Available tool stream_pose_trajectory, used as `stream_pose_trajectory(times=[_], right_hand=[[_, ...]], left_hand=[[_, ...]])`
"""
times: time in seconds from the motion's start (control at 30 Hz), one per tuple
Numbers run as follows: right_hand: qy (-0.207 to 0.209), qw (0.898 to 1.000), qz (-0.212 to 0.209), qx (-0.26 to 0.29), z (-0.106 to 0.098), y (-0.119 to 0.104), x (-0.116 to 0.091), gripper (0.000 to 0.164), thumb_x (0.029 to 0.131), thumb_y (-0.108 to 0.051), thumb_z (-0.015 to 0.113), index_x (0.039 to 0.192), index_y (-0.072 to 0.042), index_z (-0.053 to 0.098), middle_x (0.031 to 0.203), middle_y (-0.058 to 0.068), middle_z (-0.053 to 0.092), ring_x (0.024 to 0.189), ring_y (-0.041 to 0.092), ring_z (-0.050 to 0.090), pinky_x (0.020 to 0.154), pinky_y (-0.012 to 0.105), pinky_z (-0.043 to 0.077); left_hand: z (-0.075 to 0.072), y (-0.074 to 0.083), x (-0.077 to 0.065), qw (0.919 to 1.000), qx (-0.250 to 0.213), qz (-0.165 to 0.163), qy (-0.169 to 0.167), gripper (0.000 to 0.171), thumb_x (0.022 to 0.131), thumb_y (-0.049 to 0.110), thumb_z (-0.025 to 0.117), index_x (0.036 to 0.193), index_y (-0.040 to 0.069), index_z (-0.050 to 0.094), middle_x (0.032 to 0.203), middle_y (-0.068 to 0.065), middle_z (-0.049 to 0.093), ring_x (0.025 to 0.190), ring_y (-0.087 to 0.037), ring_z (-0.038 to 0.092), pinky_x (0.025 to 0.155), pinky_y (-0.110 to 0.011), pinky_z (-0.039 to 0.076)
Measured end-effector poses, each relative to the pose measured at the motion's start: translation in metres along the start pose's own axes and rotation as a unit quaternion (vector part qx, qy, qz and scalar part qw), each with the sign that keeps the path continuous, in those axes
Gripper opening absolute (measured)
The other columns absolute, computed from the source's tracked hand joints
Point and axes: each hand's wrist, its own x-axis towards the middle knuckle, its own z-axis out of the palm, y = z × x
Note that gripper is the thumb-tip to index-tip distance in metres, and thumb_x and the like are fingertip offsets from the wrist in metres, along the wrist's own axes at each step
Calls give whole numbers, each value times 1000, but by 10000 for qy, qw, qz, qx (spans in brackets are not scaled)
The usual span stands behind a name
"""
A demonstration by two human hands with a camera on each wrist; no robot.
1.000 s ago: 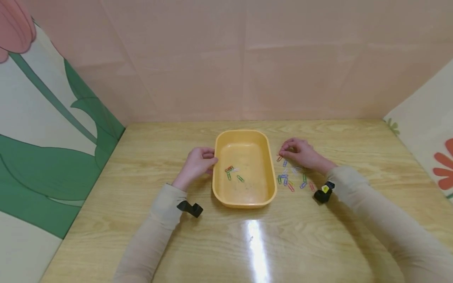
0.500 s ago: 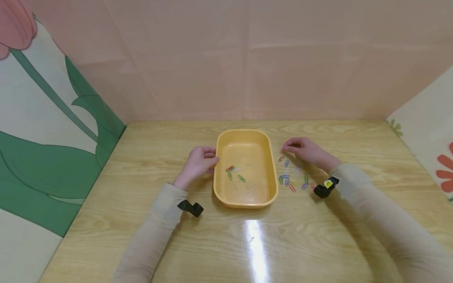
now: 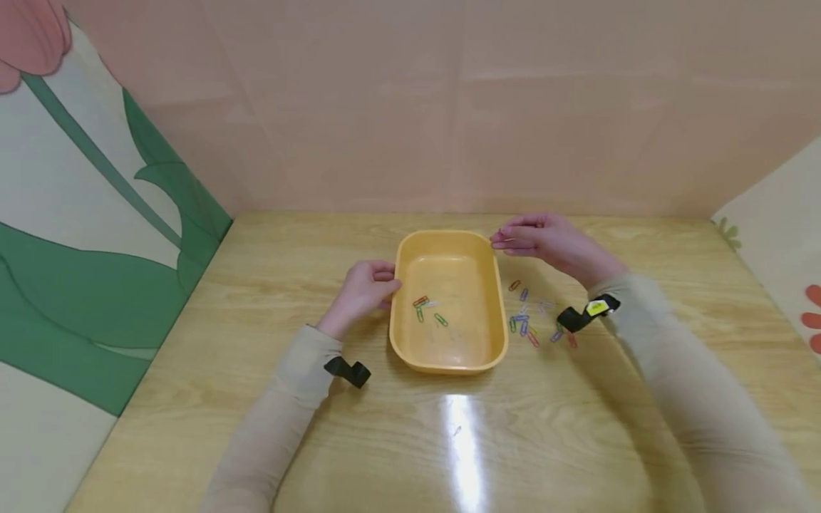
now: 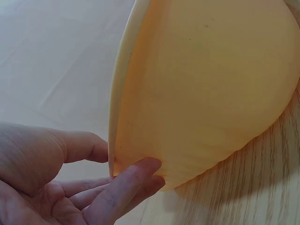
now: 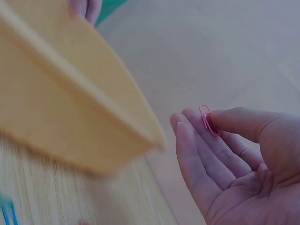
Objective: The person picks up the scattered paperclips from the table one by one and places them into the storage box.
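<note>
A yellow plastic tray (image 3: 463, 285) rests on the wooden table, with several coloured paper clips inside, among them a green one (image 3: 440, 320). My left hand (image 3: 365, 291) holds the tray's left rim, its thumb at the edge and fingers against the outer wall (image 4: 197, 117). Just beyond the tray's far right corner, my right hand (image 3: 559, 244) pinches a pink paper clip (image 5: 209, 123) between thumb and fingers. On the table right of the tray lies a loose scatter of more clips, including a red one (image 3: 514, 285) and a blue one (image 3: 524, 293).
A pink backdrop (image 3: 353, 128) stands along the table's far edge. Flower-printed panels rise at the left (image 3: 70, 292) and right (image 3: 776, 263). Each wrist wears a black mount, the right one (image 3: 580, 313) hanging over some of the scattered clips. Light glares off the front tabletop (image 3: 465, 456).
My right hand has risen from the scattered clips and moved up and left to the tray's far right corner, now carrying a pink paper clip. My left hand stays at the tray's rim.
</note>
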Motion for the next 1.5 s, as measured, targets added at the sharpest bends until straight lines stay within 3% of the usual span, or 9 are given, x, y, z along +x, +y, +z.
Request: stream_pose_trajectory(times=[0.1, 0.5, 0.73, 0.87, 1.2, 1.3, 1.5], right_hand=[[-273, 9996, 86, 31, 17, -6, 4, 20, 96, -3, 55, 110, 9, 61, 108, 21, 67, 104, 32, 64, 94, 44, 49], [-553, 9884, 845, -1138, 87, 1, 23, 36, 88, -2, 67, 114, 13, 50, 100, 21, 69, 94, 31, 68, 90, 52, 49], [-786, 9759, 980, -1784, 108, 7, 30, 38, 83, 1, 71, 113, 13, 51, 89, 19, 70, 77, 22, 69, 75, 41, 59], [-983, 9674, 1113, -2050, 116, 10, 31, 35, 82, 4, 71, 111, 13, 54, 86, 18, 71, 75, 25, 70, 70, 39, 60], [-1380, 9363, 1232, -2985, 120, 9, 31, 25, 90, -2, 63, 112, 9, 60, 94, 20, 70, 91, 36, 67, 77, 44, 58], [-1466, 9341, 1143, -3050, 117, 5, 29, 28, 94, -6, 59, 116, 11, 58, 98, 22, 69, 93, 36, 67, 78, 43, 58], [-1520, 9421, 974, -2827, 109, -7, 25, 33, 99, -12, 50, 123, 11, 53, 106, 21, 67, 98, 32, 66, 84, 44, 56]], left_hand=[[0, 2, 1, 10000, 95, 5, -3, 35, 93, 3, 59, 126, -7, 54, 117, -22, 62, 95, -32, 66, 69, -35, 60], [-2, 0, -2, 9999, 118, 44, -30, 35, 92, 3, 59, 125, -8, 54, 116, -22, 62, 95, -34, 65, 68, -35, 61], [-3, -3, -5, 9999, 17, 149, -69, 36, 92, 1, 59, 126, -11, 52, 119, -27, 60, 98, -37, 64, 67, -35, 61], [-5, -3, -7, 9999, -35, 150, -48, 36, 92, 1, 59, 126, -10, 52, 118, -26, 60, 98, -38, 64, 67, -35, 61], [-7, -5, -8, 10000, 15, 48, -39, 35, 93, 2, 58, 126, -9, 53, 118, -26, 60, 96, -38, 65, 67, -33, 60], [-7, -5, -8, 10000, 47, 37, -44, 35, 93, 3, 58, 126, -9, 53, 118, -25, 61, 97, -38, 65, 67, -33, 60], [-7, -3, -8, 10000, -4, -27, -30, 36, 93, 3, 58, 127, -8, 52, 118, -24, 60, 98, -37, 64, 68, -33, 60]])
